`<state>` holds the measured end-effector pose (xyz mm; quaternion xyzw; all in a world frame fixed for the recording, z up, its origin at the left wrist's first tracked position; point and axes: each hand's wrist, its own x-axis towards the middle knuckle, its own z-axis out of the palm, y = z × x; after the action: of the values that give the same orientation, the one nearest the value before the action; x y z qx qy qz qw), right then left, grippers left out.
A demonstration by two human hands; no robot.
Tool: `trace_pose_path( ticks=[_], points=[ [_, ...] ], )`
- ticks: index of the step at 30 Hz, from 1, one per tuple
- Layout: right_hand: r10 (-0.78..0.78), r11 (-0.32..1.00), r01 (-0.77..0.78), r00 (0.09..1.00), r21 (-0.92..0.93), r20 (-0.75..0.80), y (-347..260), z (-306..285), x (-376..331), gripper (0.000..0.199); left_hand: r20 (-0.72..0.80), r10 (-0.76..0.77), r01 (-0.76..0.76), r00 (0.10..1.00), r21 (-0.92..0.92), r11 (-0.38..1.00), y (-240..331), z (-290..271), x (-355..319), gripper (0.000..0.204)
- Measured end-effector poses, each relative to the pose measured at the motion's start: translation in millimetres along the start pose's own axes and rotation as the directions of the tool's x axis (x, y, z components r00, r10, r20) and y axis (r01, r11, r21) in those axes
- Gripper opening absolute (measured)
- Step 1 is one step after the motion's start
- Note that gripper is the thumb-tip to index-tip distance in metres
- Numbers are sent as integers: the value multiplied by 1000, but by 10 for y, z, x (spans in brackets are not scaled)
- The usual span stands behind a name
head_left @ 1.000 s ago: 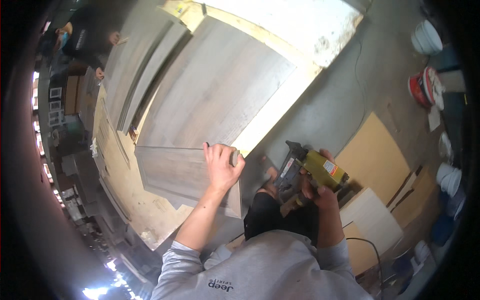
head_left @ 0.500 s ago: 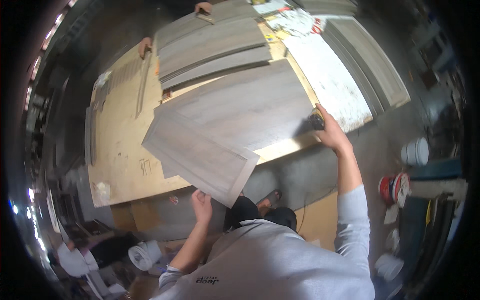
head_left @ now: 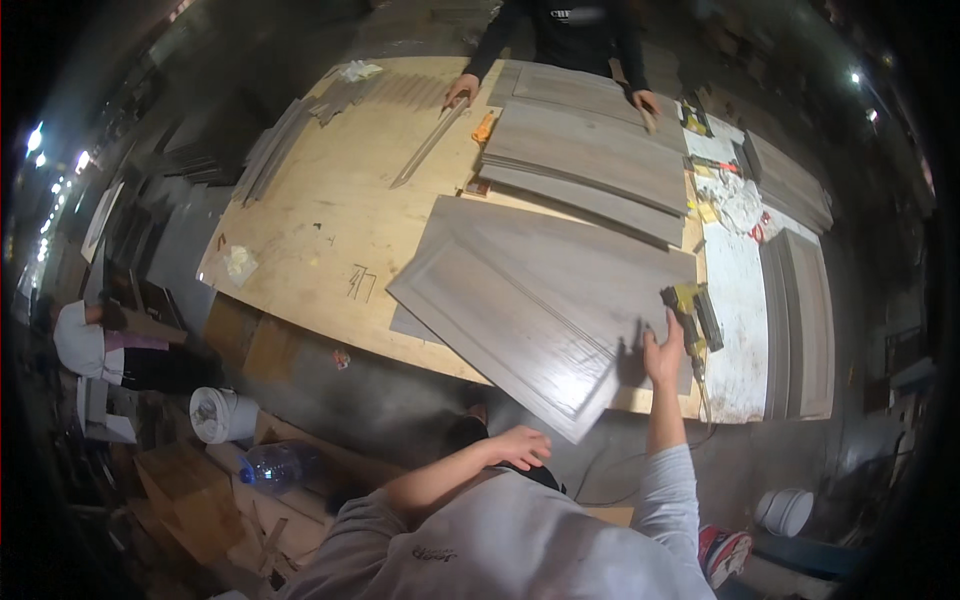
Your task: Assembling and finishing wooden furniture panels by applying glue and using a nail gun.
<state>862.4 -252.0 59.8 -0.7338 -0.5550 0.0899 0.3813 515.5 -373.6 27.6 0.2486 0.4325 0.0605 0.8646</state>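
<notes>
My right hand [head_left: 664, 352] is over the near right part of the table, its thumb and fingers apart. Beside its fingertips lies a yellow-and-black nail gun [head_left: 704, 318] with a hose trailing from it. My left hand [head_left: 520, 447] is in front of my waist, holding nothing, fingers loosely spread. A grey framed cabinet door [head_left: 510, 320] lies slantwise over a larger flat grey panel [head_left: 600, 255], one corner jutting past the table's near edge. That corner is close to my left hand but apart from it.
Across the plywood table [head_left: 300, 240], a co-worker's hands [head_left: 463, 90] handle a thin strip [head_left: 430, 145] and a stack of grey panels [head_left: 590, 150]. More doors [head_left: 800, 320] stand stacked at right. Behind my left arm are a white bucket [head_left: 222, 415] and a large bottle [head_left: 278, 466].
My left hand has come off the door's near corner and drawn back to my waist. My right hand has parted from the dark tool it gripped. The view has turned.
</notes>
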Motion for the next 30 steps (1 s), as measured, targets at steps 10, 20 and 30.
trace_pose_path(
  ticks=[10, 20, 30],
  points=[
    [493, 870, -493, 870, -22, -16, 257, 144, -809, 71, -390, 828, 227, 403, 919, 322, 2026, -1592, -209, 44],
    [711, 703, -701, 697, 115, -94, 12, 489, -295, 66, -661, 527, 298, 534, 731, 615, 2933, -2407, -44, 55],
    [509, 732, -399, 859, 552, -56, -583, 53, 789, 49, -716, 615, -523, 330, 403, 751, 3253, -2676, -709, 66]
  ],
)
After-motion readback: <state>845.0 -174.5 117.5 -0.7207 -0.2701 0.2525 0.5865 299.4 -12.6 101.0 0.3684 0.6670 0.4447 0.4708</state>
